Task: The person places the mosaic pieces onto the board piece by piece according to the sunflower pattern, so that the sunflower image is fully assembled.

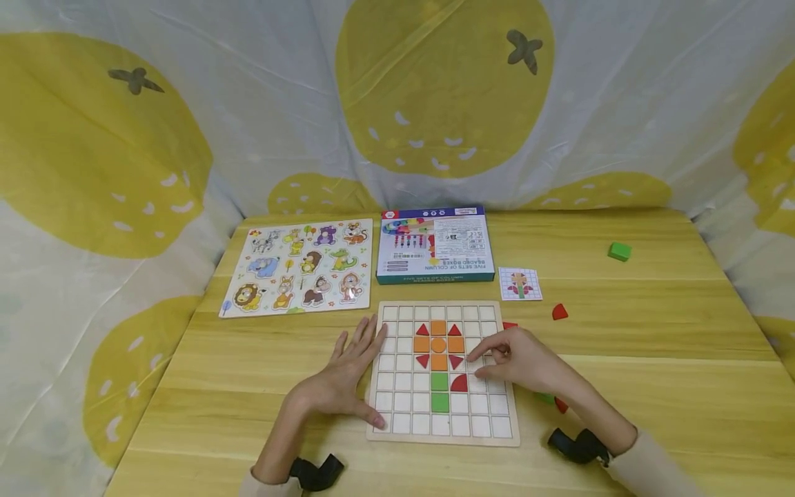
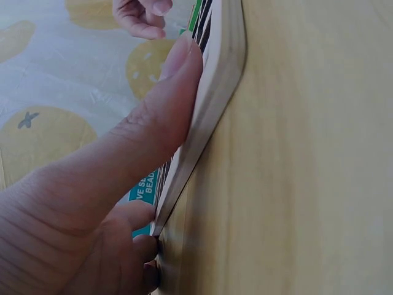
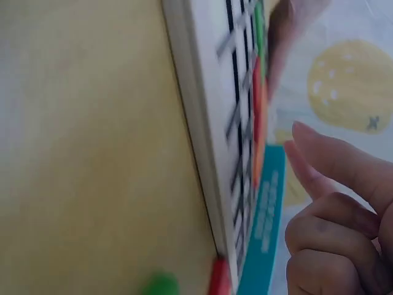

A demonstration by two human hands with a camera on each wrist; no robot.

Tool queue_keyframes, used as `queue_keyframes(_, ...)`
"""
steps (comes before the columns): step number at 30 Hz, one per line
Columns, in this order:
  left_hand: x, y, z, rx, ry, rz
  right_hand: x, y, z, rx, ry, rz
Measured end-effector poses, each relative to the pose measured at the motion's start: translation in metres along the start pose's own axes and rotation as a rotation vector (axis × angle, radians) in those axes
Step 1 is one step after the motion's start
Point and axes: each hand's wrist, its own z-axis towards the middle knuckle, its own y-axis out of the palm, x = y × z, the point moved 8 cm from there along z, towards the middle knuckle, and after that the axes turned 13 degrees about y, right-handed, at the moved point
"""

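A: Where was the grid board point(image 1: 444, 421)?
B: Flat on the bench point(image 1: 652, 345), near the front edge, between both hands. Orange squares, red triangles, two green squares point(image 1: 439, 391) and a red quarter-circle point(image 1: 459, 384) sat in its cells.

A: Left hand point(image 1: 348, 376)?
B: Fingers straight and spread, flat against the board's left edge, thumb along the rim. Held nothing. The left wrist view showed the thumb pressed on the board's side.

A: Right hand point(image 1: 515, 359)?
B: Over the board's right side, index finger stretched toward the red triangle point(image 1: 456, 361), other fingers loosely curled. Couldn't tell if it pinched a piece.

A: Anything else?
B: Pattern card point(image 1: 519, 284) just behind the board, teal box point(image 1: 435, 244) behind that, animal puzzle point(image 1: 301, 266) to the left. Loose red piece point(image 1: 560, 312) and green block point(image 1: 619, 251) off right, well apart.
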Motion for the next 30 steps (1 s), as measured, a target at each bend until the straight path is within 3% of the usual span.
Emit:
queue_keyframes(8, 0.0, 0.0, 0.0, 0.002, -0.004, -0.008, 0.021, -0.062, -0.004, 0.18, 0.008, -0.037)
queue_keyframes(11, 0.0, 0.0, 0.0, 0.004, -0.004, -0.008, 0.037, -0.074, -0.004, 0.192, 0.046, -0.037)
queue_keyframes(18, 0.0, 0.001, 0.001, 0.002, 0.001, -0.001, 0.055, -0.073, 0.001, 0.128, 0.075, -0.004)
queue_keyframes(30, -0.001, 0.001, 0.001, 0.0, -0.005, -0.011, 0.057, -0.073, 0.002, 0.098, 0.091, -0.014)
